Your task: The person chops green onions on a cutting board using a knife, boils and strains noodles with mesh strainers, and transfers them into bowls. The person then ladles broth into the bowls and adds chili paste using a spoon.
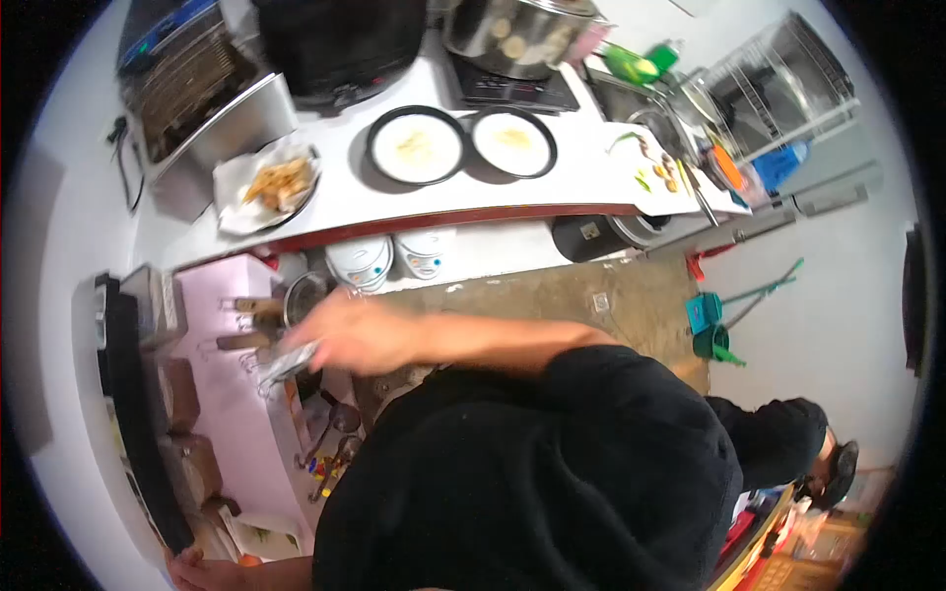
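Note:
My right hand (357, 333) reaches over the pink surface, smeared by motion, its fingers closed on a silvery-grey object (288, 364) whose kind I cannot make out. Near that hand, strainer baskets with wooden handles (258, 306) and a round metal strainer (305, 295) sit at the pink surface (222, 394). Low on the left, my left hand (205, 573) has its fingers curled at the end of a long black cover (148, 424). Food containers (192, 463) line up beside that cover. A white tray (261, 534) with something green lies near my left hand.
On the white counter (335, 207) stand two black-rimmed bowls (416, 146) (512, 143) and a paper-lined plate of fried food (276, 187). A steel pot (517, 39) rests on a black cooker. Ladles (343, 419) hang below. Another person in black (774, 438) is behind at right.

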A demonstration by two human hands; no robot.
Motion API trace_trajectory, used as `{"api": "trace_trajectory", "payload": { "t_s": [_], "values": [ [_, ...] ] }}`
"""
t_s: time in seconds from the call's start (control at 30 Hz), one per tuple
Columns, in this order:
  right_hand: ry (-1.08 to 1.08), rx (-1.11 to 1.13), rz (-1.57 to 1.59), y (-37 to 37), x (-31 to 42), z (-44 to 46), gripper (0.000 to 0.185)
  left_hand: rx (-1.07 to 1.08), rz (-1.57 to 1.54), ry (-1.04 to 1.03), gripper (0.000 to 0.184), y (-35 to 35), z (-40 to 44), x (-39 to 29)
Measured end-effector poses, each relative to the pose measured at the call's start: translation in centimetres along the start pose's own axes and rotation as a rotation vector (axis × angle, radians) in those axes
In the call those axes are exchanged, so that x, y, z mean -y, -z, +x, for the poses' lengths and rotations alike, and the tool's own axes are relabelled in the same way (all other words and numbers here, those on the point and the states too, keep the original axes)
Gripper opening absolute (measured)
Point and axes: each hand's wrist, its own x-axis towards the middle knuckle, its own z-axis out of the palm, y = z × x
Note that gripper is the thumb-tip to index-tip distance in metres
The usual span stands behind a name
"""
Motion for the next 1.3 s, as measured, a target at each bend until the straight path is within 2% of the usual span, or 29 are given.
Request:
{"api": "trace_trajectory", "payload": {
  "t_s": [0.03, 0.07, 0.1, 0.13, 0.17, 0.2, 0.23, 0.3, 0.33, 0.37, 0.4, 0.43, 0.47, 0.5, 0.53, 0.63, 0.77, 0.83, 0.9, 0.97, 1.03, 1.1, 1.13, 1.17, 1.2, 1.23, 1.3],
  "values": [
    [-0.054, -0.068, -0.141, 4.9, -1.9, -2.4, 0.026, 0.015, -0.024, -0.007, 0.030, -2.4, -0.3, -1.1],
    [-0.203, -0.129, -0.191, 10.6, -1.8, -4.5, 0.028, 0.057, 0.010, 0.031, 0.029, -5.4, -0.9, -3.1],
    [-0.436, -0.276, -0.511, 15.4, -2.0, -7.6, 0.027, 0.099, 0.047, 0.068, 0.029, -7.5, -1.5, -4.6],
    [-0.719, -0.362, -0.780, 20.2, -2.2, -10.7, 0.026, 0.228, -0.083, 0.017, 0.026, -8.6, -1.6, -3.0],
    [-0.797, -0.499, -0.876, 25.4, -1.5, -13.3, 0.025, 0.236, -0.099, 0.009, 0.026, -10.6, -2.4, -4.5],
    [-0.696, -0.618, -1.091, 30.1, -1.2, -16.0, 0.023, 0.284, -0.109, 0.068, 0.024, -13.5, -3.6, -6.8],
    [-0.689, -0.719, -1.265, 34.7, -1.6, -19.3, 0.021, 0.333, -0.115, 0.129, 0.022, -16.2, -4.8, -9.0],
    [-0.632, -0.950, -1.401, 40.5, -0.3, -21.5, 0.019, 0.419, -0.181, 0.114, 0.021, -21.1, -7.2, -12.1],
    [-0.633, -0.945, -1.404, 42.7, -1.2, -23.1, 0.019, 0.497, -0.235, 0.106, 0.021, -23.3, -8.8, -13.8],
    [-0.535, -1.011, -1.448, 44.9, -2.9, -25.3, 0.019, 0.529, -0.189, 0.020, 0.020, -25.4, -10.3, -15.8],
    [-0.436, -1.077, -1.485, 46.8, -4.9, -27.7, 0.019, 0.542, -0.248, 0.052, 0.019, -27.4, -12.3, -17.7],
    [-0.488, -1.029, -1.517, 48.0, -8.3, -30.9, 0.019, 0.561, -0.305, 0.077, 0.019, -29.4, -14.1, -19.3],
    [-1.277, -0.611, -1.439, 48.1, -8.9, -32.4, 0.025, 0.571, -0.391, 0.016, 0.018, -31.6, -16.0, -22.1],
    [-1.262, -0.357, -1.438, 48.1, -9.2, -33.2, 0.028, 0.573, -0.485, -0.046, 0.018, -33.5, -17.9, -24.8],
    [-1.183, -0.467, -1.467, 47.8, -9.3, -33.2, 0.025, 0.617, -0.517, -0.047, 0.018, -35.0, -19.4, -26.6],
    [-1.155, -0.441, -1.433, 48.7, -8.8, -33.3, 0.023, 0.849, -0.595, -0.288, 0.017, -38.3, -21.8, -31.6],
    [-1.170, -0.295, -1.411, 49.7, -9.0, -33.8, 0.022, 0.857, -0.463, -0.228, 0.016, -39.0, -23.6, -32.7],
    [-1.223, -0.238, -1.371, 50.1, -8.7, -33.5, 0.022, 0.793, -0.453, -0.049, 0.016, -38.8, -24.0, -32.3],
    [-1.261, -0.200, -1.315, 51.0, -8.5, -33.3, 0.022, 0.802, -0.463, -0.009, 0.017, -38.6, -24.1, -31.4],
    [-1.245, -0.212, -1.325, 52.5, -7.5, -32.4, 0.023, 0.813, -0.369, -0.041, 0.017, -38.4, -24.3, -31.1],
    [-1.035, -0.645, -1.313, 53.4, -6.6, -31.2, 0.023, 0.790, -0.343, 0.031, 0.017, -38.4, -24.7, -30.6],
    [-0.775, -0.655, -1.457, 53.8, -7.1, -31.4, 0.014, 0.724, -0.288, 0.127, 0.015, -38.4, -24.8, -31.1],
    [-0.955, -0.425, -1.505, 54.0, -7.8, -33.0, 0.014, 0.741, -0.349, 0.145, 0.014, -38.3, -24.8, -30.8],
    [-1.180, -0.232, -1.423, 54.0, -7.8, -33.7, 0.012, 0.722, -0.327, 0.145, 0.014, -38.2, -25.0, -30.7],
    [-1.173, -0.282, -1.384, 53.7, -8.1, -33.8, 0.010, 0.708, -0.311, 0.167, 0.013, -38.0, -25.2, -31.2],
    [-1.056, -0.325, -1.399, 53.9, -8.5, -33.9, 0.011, 0.722, -0.301, 0.120, 0.012, -37.9, -25.1, -31.6],
    [-1.030, -0.586, -1.324, 52.9, -8.0, -29.8, 0.012, 0.722, -0.285, 0.131, 0.012, -37.4, -25.3, -31.4]
  ]
}}
